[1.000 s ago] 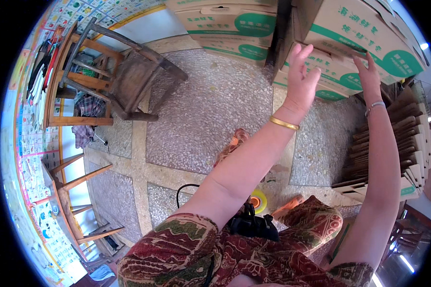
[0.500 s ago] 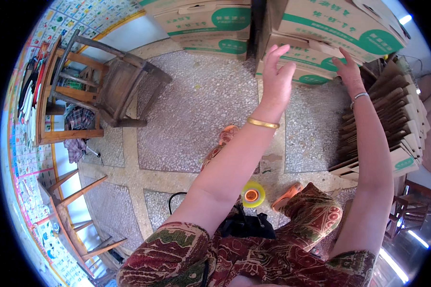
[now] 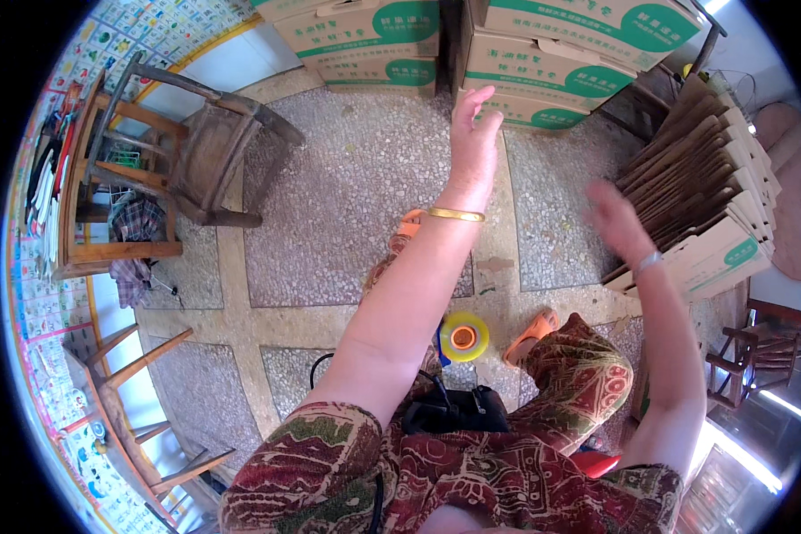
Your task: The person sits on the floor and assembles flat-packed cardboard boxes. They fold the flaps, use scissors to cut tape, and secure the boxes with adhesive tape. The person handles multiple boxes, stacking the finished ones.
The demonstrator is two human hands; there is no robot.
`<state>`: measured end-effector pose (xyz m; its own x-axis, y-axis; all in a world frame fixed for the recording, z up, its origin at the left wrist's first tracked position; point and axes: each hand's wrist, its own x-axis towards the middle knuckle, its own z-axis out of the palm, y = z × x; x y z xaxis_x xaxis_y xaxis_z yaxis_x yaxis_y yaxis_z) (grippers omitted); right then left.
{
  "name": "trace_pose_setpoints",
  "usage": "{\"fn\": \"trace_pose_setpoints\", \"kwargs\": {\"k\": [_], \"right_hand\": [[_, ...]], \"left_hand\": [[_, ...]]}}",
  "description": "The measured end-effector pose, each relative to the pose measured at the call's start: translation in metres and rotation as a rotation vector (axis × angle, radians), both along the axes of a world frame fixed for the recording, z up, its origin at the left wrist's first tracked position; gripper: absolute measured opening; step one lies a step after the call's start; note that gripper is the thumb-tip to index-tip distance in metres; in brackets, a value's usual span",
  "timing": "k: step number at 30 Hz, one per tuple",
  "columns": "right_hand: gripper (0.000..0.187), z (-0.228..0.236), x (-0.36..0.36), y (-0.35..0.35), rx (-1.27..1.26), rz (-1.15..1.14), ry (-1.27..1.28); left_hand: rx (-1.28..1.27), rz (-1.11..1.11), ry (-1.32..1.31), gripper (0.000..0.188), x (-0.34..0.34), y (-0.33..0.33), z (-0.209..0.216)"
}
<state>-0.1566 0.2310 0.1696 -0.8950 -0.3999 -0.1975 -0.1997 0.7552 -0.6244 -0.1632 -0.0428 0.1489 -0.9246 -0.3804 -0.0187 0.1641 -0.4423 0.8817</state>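
Note:
My left hand point(image 3: 473, 147), a gold bangle on its wrist, is raised with the thumb apart from the curved fingers and holds nothing. Just beyond it stands a stack of printed cardboard cartons point(image 3: 552, 76), brown with green bands; the fingertips overlap the lowest carton in the picture, and contact cannot be told. Blurred by motion, my right hand point(image 3: 618, 218) is over the floor with its fingers loosely spread and nothing seen in them. Nearest to it is a row of flattened cartons point(image 3: 685, 165) standing on edge. A roll of yellowish tape point(image 3: 480, 338) is between my feet.
A second carton stack point(image 3: 374, 36) stands at the far left-centre. To the left are a worn wooden chair point(image 3: 214, 156), a wooden shelf point(image 3: 125, 252) and an overturned-looking wooden frame with legs point(image 3: 120, 400). A small wooden chair point(image 3: 748, 360) is at the right. A black bag point(image 3: 454, 411) hangs at my waist.
The view has shifted, so the cartons appear farther up and left. My right hand has left the carton stack and come nearer to me. My left hand has stayed raised with its fingers similarly posed.

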Motion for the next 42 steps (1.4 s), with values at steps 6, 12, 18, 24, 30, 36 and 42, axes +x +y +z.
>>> {"fn": "trace_pose_setpoints", "kwargs": {"k": [6,12,18,24,30,36,42], "right_hand": [[0.038,0.040,0.189,0.074,0.217,-0.090,-0.235],[0.018,0.043,0.295,0.071,0.490,-0.145,0.390],[0.013,0.022,0.318,0.089,0.357,-0.347,0.480],[0.014,0.012,0.326,0.101,0.263,-0.357,0.573],[0.014,0.007,0.331,0.103,0.258,-0.388,0.585],[0.017,0.003,0.347,0.123,0.415,-0.396,0.572],[0.017,-0.004,0.350,0.138,0.446,-0.418,0.637]], "left_hand": [[0.044,-0.031,-0.070,0.039,0.012,-0.006,-0.027],[-0.114,-0.024,-0.140,0.031,0.030,-0.004,-0.099],[-0.296,-0.152,-0.343,0.023,0.062,0.002,-0.076],[-0.849,-0.590,-0.157,0.034,0.089,-0.025,-0.071],[-1.274,-0.946,-0.114,0.035,0.144,-0.008,-0.069],[-1.680,-1.049,-0.300,0.033,0.173,0.027,-0.018],[-1.748,-0.850,-0.154,0.032,0.181,0.019,-0.029]]}}
